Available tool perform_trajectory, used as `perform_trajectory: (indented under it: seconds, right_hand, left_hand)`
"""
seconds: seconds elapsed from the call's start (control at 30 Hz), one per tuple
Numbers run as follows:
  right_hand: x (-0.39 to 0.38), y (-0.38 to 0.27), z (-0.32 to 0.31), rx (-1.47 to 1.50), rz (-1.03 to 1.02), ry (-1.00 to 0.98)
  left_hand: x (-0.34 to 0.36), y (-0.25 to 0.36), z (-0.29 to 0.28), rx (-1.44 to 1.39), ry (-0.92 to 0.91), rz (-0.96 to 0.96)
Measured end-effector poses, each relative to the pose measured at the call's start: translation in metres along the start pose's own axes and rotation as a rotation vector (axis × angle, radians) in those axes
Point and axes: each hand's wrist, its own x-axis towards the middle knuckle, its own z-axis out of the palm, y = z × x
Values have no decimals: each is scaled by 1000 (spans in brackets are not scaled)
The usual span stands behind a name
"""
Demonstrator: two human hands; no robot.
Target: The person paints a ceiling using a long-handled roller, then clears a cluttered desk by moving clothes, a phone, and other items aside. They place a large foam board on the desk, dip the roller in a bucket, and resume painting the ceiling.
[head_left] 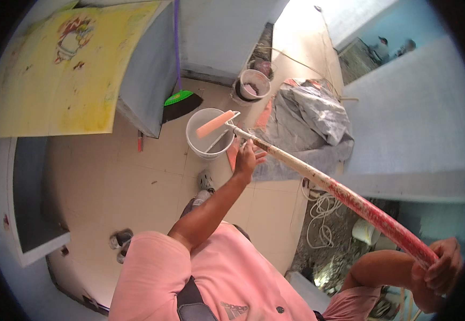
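Observation:
A paint roller (214, 123) with a peach sleeve hangs over a white bucket (194, 140), fixed to a long pole (344, 198) that is white near the roller and worn red at the other end. Just below the roller frame, my left hand (247, 160) holds the pole between thumb and finger, its other fingers loosely spread. My right hand (440, 273) is wrapped round the red end, at the far right. The pole slants across in front of me. Grey-white residue coats the bucket's inside.
A smaller bucket (263, 80) stands beyond the first. Crumpled grey sheeting (312, 117) covers floor on the right, near coiled white hose (320, 219) and rubble. A green broom (181, 101) leans by a yellow-topped counter (77, 69). Two people (382, 48) show through an opening at the upper right.

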Motion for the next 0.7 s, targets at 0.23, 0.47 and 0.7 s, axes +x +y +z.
perform_trajectory:
  seconds: [0.23,0.47,0.7]
  right_hand:
    - [61,128,-63,-148,164,21]
    - [133,217,-98,26,225,-311]
    - [149,273,-130,-12,294,-384]
  left_hand:
    - [0,53,49,921,280,809]
    - [82,29,40,878,352,825]
    - [151,-23,9,824,475,711]
